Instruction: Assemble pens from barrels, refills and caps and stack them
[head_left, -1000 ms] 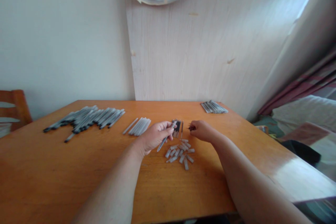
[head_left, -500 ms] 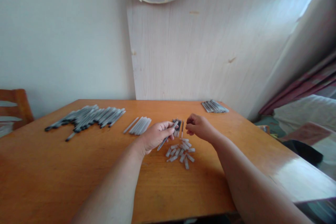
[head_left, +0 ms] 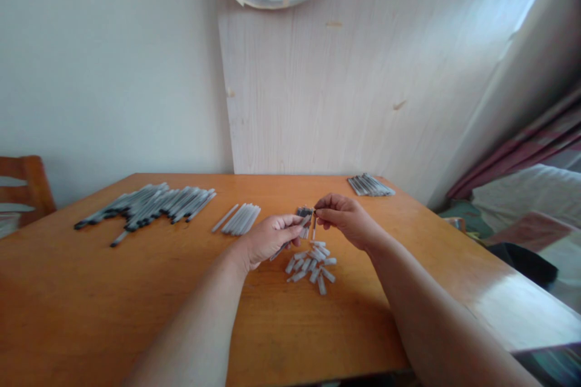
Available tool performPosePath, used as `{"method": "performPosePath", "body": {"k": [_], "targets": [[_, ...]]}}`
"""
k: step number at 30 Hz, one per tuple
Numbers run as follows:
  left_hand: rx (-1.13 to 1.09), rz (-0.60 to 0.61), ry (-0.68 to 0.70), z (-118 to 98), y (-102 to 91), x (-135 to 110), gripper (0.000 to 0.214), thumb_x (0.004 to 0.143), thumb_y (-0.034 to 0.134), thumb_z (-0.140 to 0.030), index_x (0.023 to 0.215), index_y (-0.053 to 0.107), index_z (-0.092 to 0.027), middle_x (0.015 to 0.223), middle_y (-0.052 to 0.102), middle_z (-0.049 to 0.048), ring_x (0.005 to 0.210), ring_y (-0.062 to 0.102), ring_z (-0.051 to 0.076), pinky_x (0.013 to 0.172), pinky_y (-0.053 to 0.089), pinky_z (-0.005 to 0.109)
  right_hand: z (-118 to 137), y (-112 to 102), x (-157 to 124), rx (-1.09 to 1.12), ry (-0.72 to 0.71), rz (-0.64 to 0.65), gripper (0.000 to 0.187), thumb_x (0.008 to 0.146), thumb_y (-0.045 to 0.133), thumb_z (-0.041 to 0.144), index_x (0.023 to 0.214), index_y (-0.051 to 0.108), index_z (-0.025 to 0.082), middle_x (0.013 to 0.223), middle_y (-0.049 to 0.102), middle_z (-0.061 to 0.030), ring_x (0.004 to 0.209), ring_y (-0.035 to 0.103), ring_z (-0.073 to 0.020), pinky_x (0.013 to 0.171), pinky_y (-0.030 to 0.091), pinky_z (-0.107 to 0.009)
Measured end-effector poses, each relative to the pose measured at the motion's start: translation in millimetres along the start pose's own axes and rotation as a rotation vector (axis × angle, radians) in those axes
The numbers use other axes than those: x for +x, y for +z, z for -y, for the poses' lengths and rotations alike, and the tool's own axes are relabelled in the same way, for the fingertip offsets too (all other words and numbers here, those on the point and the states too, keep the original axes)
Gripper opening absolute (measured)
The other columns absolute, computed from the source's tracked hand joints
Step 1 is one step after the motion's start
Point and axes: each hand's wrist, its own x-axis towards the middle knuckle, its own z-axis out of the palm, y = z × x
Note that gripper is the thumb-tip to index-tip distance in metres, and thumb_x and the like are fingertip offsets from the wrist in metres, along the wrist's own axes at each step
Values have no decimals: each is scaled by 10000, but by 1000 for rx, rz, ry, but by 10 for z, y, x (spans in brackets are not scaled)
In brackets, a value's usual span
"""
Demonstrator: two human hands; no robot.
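Observation:
My left hand (head_left: pixel 270 237) is closed round a grey pen barrel (head_left: pixel 282 246) that slants down to the left. My right hand (head_left: pixel 345 219) pinches a thin dark refill (head_left: pixel 314 225) at its top, right beside the barrel's upper end. Both hands hover above the orange wooden table (head_left: pixel 136 296). Just below them lies a heap of several small grey pen caps (head_left: pixel 312 263). A small cluster of dark refills (head_left: pixel 305 213) lies behind the hands, partly hidden.
A long pile of grey pens (head_left: pixel 147 205) lies at the far left of the table. A short row of pale barrels (head_left: pixel 239 218) sits beside it. Another bundle of pens (head_left: pixel 370 185) lies at the far right corner. A wooden chair (head_left: pixel 25 184) stands at left.
My right hand has lifted from the table and moved left towards my left hand, now holding a refill at the barrel's end. My left hand has barely shifted.

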Motion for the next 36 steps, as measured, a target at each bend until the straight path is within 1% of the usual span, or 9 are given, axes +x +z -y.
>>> {"method": "performPosePath", "body": {"k": [4,10,16,25,29,36], "targets": [[5,-8,-16,3,-1,-2,422,848,570,-446,1165,642,-177,730,580,7,644,458,105,611,299,236,60,19,-20,19,4,3,166,720,659,259,832,603,150,729,640,-18,613,549,-94,611,445,-244],[17,-11,-20,-2,-3,-4,408,852,570,-430,1159,651,-174,725,577,7,645,457,105,616,297,239,112,46,-49,-43,-18,30,166,727,652,266,839,606,151,748,656,-24,613,544,-97,617,449,-254],[-2,-12,-2,34,0,2,422,847,579,-427,1179,649,-176,767,581,17,710,484,121,648,306,244,93,48,-44,-78,-26,52,165,734,647,279,839,602,159,754,664,-28,627,555,-104,616,456,-251],[6,-17,9,41,-2,10,418,844,579,-427,1165,656,-171,751,584,16,709,488,123,659,322,245,82,39,-36,-65,-31,66,163,737,648,277,847,610,162,752,665,-22,629,563,-105,617,455,-255],[20,-15,-5,35,0,3,407,847,573,-423,1169,654,-188,729,577,3,667,463,112,641,313,246,66,34,-30,-67,-32,74,177,737,650,277,862,607,159,764,668,-27,629,566,-106,615,457,-255],[22,-11,-8,33,0,0,436,848,570,-425,1199,639,-176,733,570,10,678,469,118,620,302,242,65,47,-29,-133,-20,73,171,751,633,294,848,598,158,764,670,-34,633,561,-106,619,467,-252]]}}
